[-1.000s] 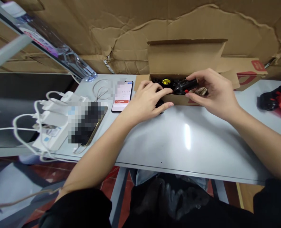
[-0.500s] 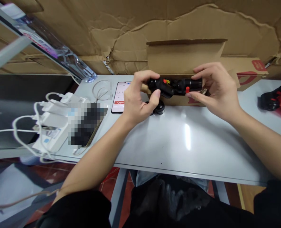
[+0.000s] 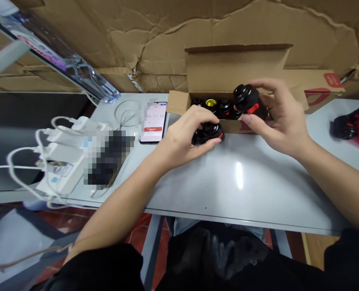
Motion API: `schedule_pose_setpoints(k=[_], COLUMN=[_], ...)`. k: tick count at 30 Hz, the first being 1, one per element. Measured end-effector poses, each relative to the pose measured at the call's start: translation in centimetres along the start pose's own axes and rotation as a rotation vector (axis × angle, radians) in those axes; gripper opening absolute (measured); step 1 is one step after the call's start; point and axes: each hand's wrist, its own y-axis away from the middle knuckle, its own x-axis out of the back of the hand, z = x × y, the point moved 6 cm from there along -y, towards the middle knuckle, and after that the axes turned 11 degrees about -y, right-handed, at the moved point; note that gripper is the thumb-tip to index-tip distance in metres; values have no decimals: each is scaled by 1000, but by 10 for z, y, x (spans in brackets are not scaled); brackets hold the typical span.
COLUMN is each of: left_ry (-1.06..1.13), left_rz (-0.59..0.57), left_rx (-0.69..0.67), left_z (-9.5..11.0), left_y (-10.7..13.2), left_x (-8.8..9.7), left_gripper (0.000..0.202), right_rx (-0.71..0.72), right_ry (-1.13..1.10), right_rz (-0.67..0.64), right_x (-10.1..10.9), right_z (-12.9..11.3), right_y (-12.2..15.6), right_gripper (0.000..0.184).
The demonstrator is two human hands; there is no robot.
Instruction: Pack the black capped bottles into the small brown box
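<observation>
My right hand (image 3: 281, 113) grips a black cylindrical fitting with a red tab (image 3: 246, 99), its stepped end tilted up toward the left, above the right part of the open cardboard box (image 3: 228, 126). In front of the box's left part, my left hand (image 3: 185, 137) has its thumb and fingers around another black cylindrical fitting (image 3: 212, 130), which also shows a bit of red. A further black part lies right beside it, partly hidden by the fingers. Inside the box stand several black fittings (image 3: 224, 106), one with a yellow inside (image 3: 211, 103).
Left of the box lies a phone (image 3: 153, 121) with a lit timer screen. Further left are a blurred-out dark device (image 3: 106, 159), a white power strip (image 3: 62, 178) with cables, and a water bottle (image 3: 73, 60). A black and red object (image 3: 352, 125) lies far right.
The two black fittings, held level over the box before, are apart now. My left hand has come down in front of the box; my right hand has turned its fitting more upright.
</observation>
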Motion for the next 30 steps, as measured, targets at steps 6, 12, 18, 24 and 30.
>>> schedule_pose_setpoints(k=[6, 12, 18, 24, 30], left_ry=[-77, -175, -212, -280, -306], left_rz=[-196, -259, -252, -310, -368], left_rx=[-102, -122, -57, 74, 144], left_z=[10, 3, -10, -53, -78], left_y=[2, 4, 1, 5, 16], left_x=[-6, -17, 9, 42, 21], left_gripper=[30, 28, 56, 121, 132], right_rx=[354, 309, 254, 418, 481], right_ry=[332, 483, 488, 665, 770], right_rz=[-38, -138, -239, -316, -355], right_x=[-3, -10, -15, -27, -30], right_z=[-20, -20, -34, -41, -17], right_y=[2, 7, 14, 20, 22], right_gripper=[44, 39, 39, 29, 34])
